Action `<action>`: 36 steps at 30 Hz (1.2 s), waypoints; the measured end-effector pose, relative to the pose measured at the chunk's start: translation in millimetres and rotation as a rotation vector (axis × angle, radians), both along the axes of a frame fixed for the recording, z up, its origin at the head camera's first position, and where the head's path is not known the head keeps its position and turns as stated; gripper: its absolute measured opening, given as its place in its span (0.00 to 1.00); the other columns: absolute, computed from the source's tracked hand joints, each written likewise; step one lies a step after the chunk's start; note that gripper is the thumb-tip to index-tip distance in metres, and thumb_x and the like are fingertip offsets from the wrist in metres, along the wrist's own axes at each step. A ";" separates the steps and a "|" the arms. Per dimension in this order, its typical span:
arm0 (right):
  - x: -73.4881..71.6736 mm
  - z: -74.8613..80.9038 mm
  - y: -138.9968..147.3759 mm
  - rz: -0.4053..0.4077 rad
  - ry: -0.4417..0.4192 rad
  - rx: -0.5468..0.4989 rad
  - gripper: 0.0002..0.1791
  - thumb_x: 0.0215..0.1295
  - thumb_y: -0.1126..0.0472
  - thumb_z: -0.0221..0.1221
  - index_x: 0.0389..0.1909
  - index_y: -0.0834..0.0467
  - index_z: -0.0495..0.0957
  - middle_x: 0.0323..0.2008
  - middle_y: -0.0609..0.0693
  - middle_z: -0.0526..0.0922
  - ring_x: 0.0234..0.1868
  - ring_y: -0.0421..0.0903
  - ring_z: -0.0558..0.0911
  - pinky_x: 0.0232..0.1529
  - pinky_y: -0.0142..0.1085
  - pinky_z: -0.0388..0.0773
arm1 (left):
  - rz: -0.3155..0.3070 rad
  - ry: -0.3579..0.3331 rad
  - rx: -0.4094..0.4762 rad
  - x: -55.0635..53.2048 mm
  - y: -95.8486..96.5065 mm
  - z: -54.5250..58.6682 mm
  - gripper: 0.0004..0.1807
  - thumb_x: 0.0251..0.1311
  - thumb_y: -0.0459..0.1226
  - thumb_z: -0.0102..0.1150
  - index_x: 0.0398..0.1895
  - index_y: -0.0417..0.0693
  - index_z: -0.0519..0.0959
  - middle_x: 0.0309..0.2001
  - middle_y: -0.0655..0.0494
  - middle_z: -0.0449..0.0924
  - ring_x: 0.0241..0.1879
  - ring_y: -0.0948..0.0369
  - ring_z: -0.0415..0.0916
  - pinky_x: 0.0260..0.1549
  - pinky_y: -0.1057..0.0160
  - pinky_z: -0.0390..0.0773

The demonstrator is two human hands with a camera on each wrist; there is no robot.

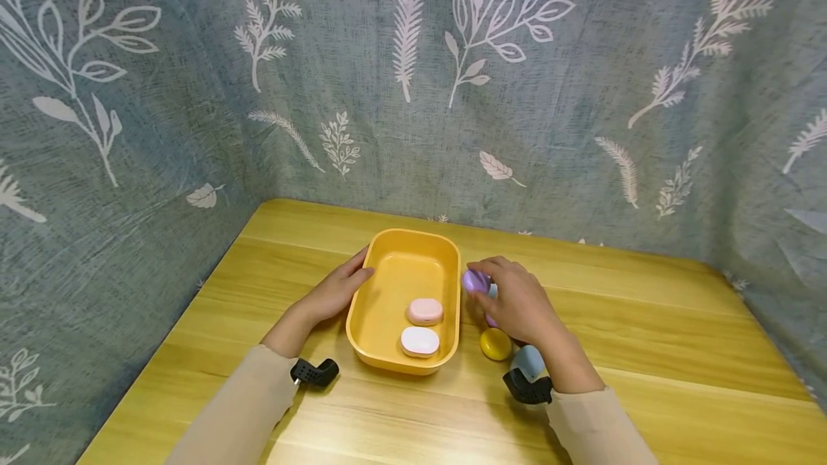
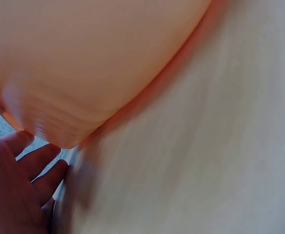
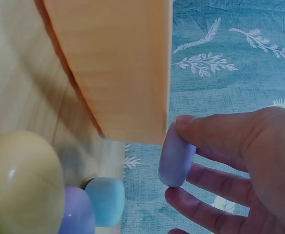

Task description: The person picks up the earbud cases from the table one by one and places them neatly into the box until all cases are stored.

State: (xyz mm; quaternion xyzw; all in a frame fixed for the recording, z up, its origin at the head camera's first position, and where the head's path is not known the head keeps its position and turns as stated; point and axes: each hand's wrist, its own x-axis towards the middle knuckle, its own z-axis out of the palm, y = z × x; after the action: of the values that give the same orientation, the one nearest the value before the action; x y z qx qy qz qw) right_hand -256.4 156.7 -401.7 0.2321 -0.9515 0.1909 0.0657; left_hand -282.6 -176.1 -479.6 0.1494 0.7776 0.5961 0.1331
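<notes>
While our left hand [image 1: 332, 294] rests spread against the yellow bin [image 1: 402, 273], our right hand [image 1: 519, 301] pinches a rounded purple object [image 3: 175, 158].

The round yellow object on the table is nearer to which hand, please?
The right hand, just beyond the yellow object; the left hand is across the tray.

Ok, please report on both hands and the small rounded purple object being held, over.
Left hand at left side of yellow rounded-rectangular tray. Right hand pinching small rounded purple object, just outside tray's right side. Nothing visible between object and tray.
</notes>
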 end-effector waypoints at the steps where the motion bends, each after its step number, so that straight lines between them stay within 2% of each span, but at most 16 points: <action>1: -0.2 1.2 -0.4 0.003 0.004 -0.001 0.24 0.68 0.58 0.68 0.63 0.57 0.81 0.59 0.56 0.83 0.56 0.58 0.83 0.54 0.58 0.79 | -0.002 0.002 0.002 0.0 -0.1 -0.2 0.32 0.84 0.48 0.38 0.85 0.66 0.44 0.85 0.59 0.41 0.84 0.55 0.43 0.80 0.45 0.54; 5: -1.7 5.2 -2.7 0.013 0.013 0.002 0.25 0.68 0.56 0.68 0.64 0.57 0.81 0.60 0.56 0.83 0.56 0.58 0.83 0.55 0.58 0.79 | -0.004 -0.001 0.011 0.1 -0.7 -0.9 0.32 0.84 0.48 0.38 0.85 0.65 0.44 0.85 0.59 0.42 0.84 0.55 0.43 0.80 0.45 0.55; 13: -5.0 10.6 -9.2 0.039 0.018 -0.004 0.25 0.67 0.57 0.69 0.63 0.58 0.81 0.59 0.57 0.83 0.56 0.57 0.83 0.55 0.56 0.81 | 0.010 -0.007 0.005 0.6 -1.1 -0.2 0.32 0.84 0.48 0.38 0.85 0.65 0.45 0.85 0.58 0.44 0.82 0.53 0.50 0.77 0.45 0.61; 30: -9.7 14.4 -25.6 0.080 0.014 -0.028 0.23 0.69 0.59 0.68 0.63 0.60 0.81 0.59 0.58 0.83 0.59 0.58 0.82 0.60 0.54 0.79 | 0.011 -0.024 0.017 1.7 0.6 1.1 0.33 0.84 0.48 0.39 0.86 0.64 0.45 0.85 0.57 0.44 0.82 0.54 0.52 0.77 0.46 0.62; 36: -11.4 13.3 -32.2 0.082 0.006 -0.027 0.23 0.68 0.59 0.68 0.62 0.59 0.82 0.58 0.56 0.83 0.58 0.57 0.82 0.58 0.53 0.80 | 0.007 -0.022 0.019 1.4 0.4 1.4 0.33 0.84 0.48 0.38 0.86 0.64 0.44 0.85 0.58 0.44 0.81 0.53 0.54 0.77 0.46 0.62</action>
State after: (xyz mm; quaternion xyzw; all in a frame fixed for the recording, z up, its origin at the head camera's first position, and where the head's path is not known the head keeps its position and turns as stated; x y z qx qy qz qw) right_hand -267.8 124.5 -388.4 0.2706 -0.9383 0.2056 0.0640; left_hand -281.3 -175.7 -478.1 0.1412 0.7708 0.6057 0.1381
